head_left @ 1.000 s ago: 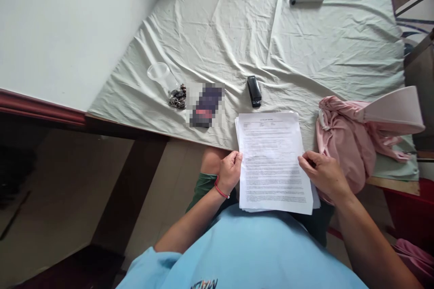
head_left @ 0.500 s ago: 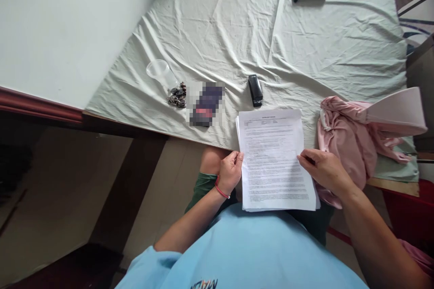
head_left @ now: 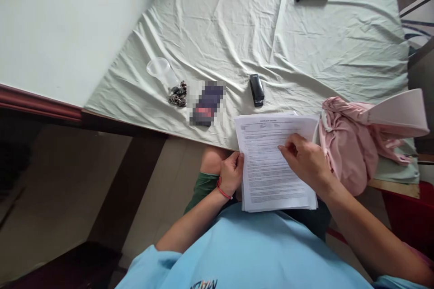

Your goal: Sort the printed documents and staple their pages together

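A clear cup (head_left: 159,67) sits on pale cloth (head_left: 237,22) near, perhaps, a metal chain (head_left: 177,95).

Left hand (head_left: 232,174) in a pinch, right hand (head_left: 305,158) loosely curled

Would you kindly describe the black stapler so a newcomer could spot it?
Find the pale cloth, then the top edge of the paper stack. Just beyond lies the stapler: black and narrow, unlike the wider pixelated item to its left.
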